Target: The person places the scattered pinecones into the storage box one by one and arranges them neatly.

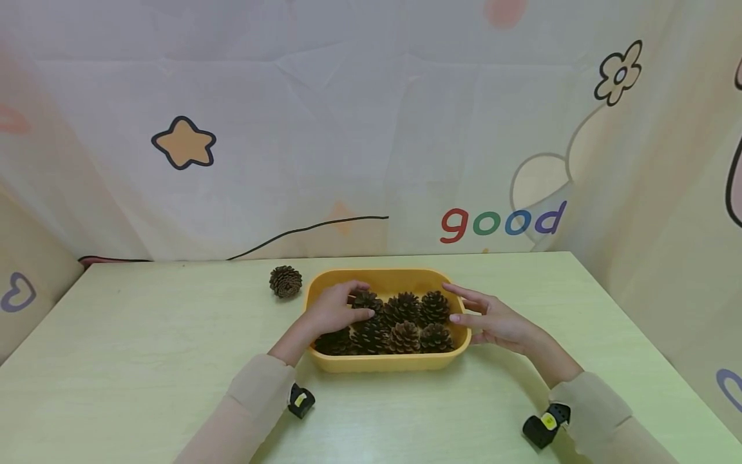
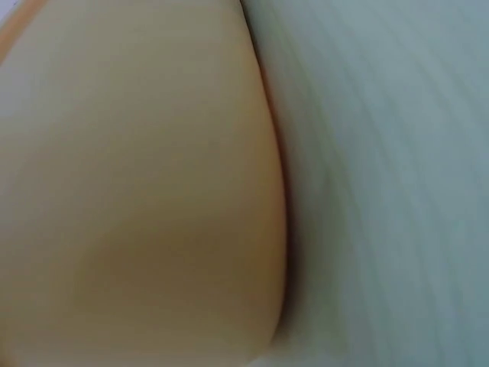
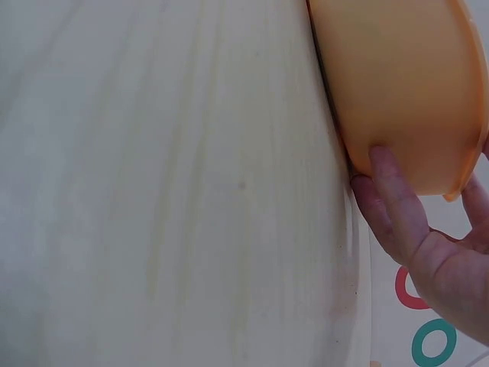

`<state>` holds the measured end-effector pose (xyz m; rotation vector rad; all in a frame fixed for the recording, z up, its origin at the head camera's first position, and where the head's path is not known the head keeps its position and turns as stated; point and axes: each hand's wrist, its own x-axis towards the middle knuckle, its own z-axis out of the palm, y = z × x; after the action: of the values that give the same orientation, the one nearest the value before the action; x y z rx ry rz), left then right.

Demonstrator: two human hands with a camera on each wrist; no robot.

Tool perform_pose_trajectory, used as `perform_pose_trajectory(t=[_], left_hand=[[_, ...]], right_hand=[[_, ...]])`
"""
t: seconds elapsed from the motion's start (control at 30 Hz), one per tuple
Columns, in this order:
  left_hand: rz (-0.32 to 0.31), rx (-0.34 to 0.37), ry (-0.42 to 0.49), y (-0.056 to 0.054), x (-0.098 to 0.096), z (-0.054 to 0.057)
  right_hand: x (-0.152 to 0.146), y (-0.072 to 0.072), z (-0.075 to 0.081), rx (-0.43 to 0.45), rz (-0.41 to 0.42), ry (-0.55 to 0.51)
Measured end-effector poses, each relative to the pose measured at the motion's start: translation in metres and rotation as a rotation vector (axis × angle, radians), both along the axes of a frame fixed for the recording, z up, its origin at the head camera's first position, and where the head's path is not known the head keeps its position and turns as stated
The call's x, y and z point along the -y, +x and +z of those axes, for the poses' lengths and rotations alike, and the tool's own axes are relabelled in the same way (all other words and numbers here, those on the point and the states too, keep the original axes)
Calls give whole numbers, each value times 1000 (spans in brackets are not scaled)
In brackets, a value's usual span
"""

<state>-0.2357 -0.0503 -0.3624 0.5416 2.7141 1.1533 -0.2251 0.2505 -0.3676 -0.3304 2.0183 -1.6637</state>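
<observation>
A yellow plastic basin (image 1: 382,364) stands on the table with several brown pine cones (image 1: 404,338) in it. My left hand (image 1: 336,310) reaches over the basin's left side, its thumb and fingers around one pine cone (image 1: 368,300) on the pile; its far fingertips are partly hidden. At the right end, my right hand (image 1: 498,322) holds the basin, thumb at the rim and other fingers along the outside. In the right wrist view, fingers of the right hand (image 3: 435,252) touch the basin's outer wall (image 3: 405,92). Only the basin's wall (image 2: 145,183) and table show in the left wrist view.
A lone pine cone (image 1: 286,281) lies on the pale table (image 1: 145,361), behind and left of the basin. A printed curtain (image 1: 348,129) hangs along the table's back edge. Both sleeves carry a small black wrist camera (image 1: 301,401).
</observation>
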Motion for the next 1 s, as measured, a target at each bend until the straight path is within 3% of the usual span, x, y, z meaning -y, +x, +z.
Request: perform_pose_trajectory(t=[0.3, 0.6, 1.0], left_hand=[[13, 28, 72, 2, 3, 3], [-23, -42, 176, 5, 17, 13], [44, -85, 212, 7, 34, 20]], right_hand=[[-1, -1, -1, 0, -1, 8], [-2, -2, -3, 7, 2, -4], [-1, -4, -4, 11, 2, -5]])
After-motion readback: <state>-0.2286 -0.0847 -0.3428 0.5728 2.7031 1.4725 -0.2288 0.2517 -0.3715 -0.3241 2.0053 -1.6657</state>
